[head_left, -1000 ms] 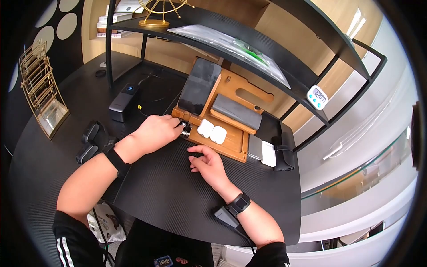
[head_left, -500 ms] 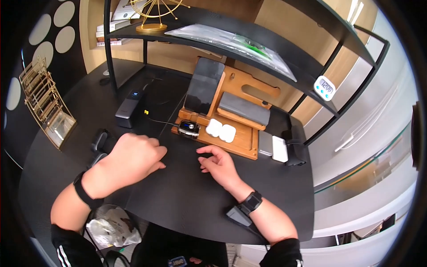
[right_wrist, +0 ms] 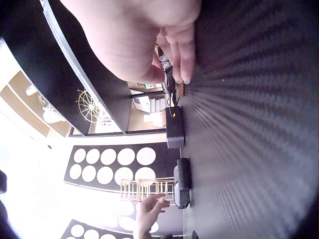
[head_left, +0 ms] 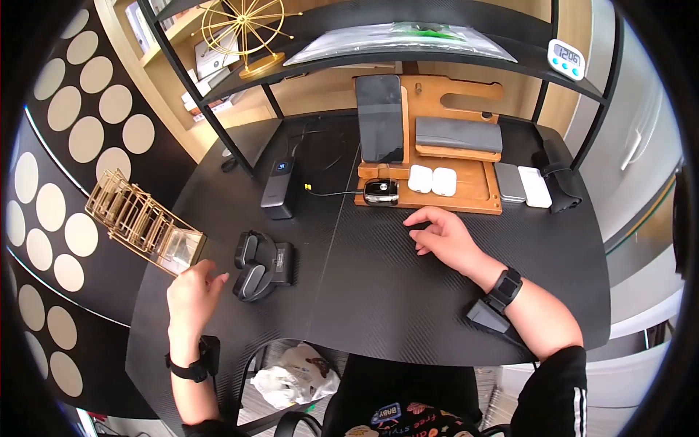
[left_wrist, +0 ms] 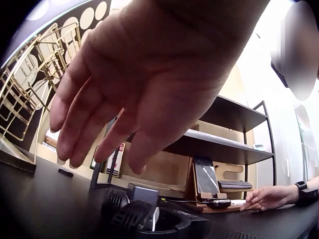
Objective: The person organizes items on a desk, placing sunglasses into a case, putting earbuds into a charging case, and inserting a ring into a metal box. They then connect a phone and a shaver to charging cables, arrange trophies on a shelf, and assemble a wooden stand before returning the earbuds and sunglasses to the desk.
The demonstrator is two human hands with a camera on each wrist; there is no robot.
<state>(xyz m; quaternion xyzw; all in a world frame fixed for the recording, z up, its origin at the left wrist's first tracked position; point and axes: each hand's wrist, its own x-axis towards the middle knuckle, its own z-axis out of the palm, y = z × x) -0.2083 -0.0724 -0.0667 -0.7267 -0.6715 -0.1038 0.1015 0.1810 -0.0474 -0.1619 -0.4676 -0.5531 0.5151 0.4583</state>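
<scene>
My left hand [head_left: 195, 298] hovers at the left edge of the desk, beside a gold wire rack [head_left: 149, 218]. Its fingers hang loosely with nothing in them, as the left wrist view shows. To its right lies a black strapped device [head_left: 262, 266]. My right hand [head_left: 448, 240] rests on the desk, fingers loosely bent and holding nothing. Just beyond it stands a wooden organizer [head_left: 466, 188] bearing a phone [head_left: 381, 120], a grey case [head_left: 459, 134] and two white earbud cases [head_left: 432, 180]. A small black glossy device [head_left: 381, 191] with a cable sits at the organizer's front left corner.
A dark power bank [head_left: 279, 189] with a lit display stands left of the organizer. On the right are a white slab [head_left: 535, 187], a grey slab [head_left: 510, 182] and a black pouch [head_left: 561, 178]. A black shelf [head_left: 408, 62] overhangs the back, holding a timer [head_left: 566, 60] and gold wheel ornament [head_left: 244, 29].
My left hand has let go of the small black device at the organizer and swung left toward the gold rack. My right hand stays on the desk. The head view has turned left.
</scene>
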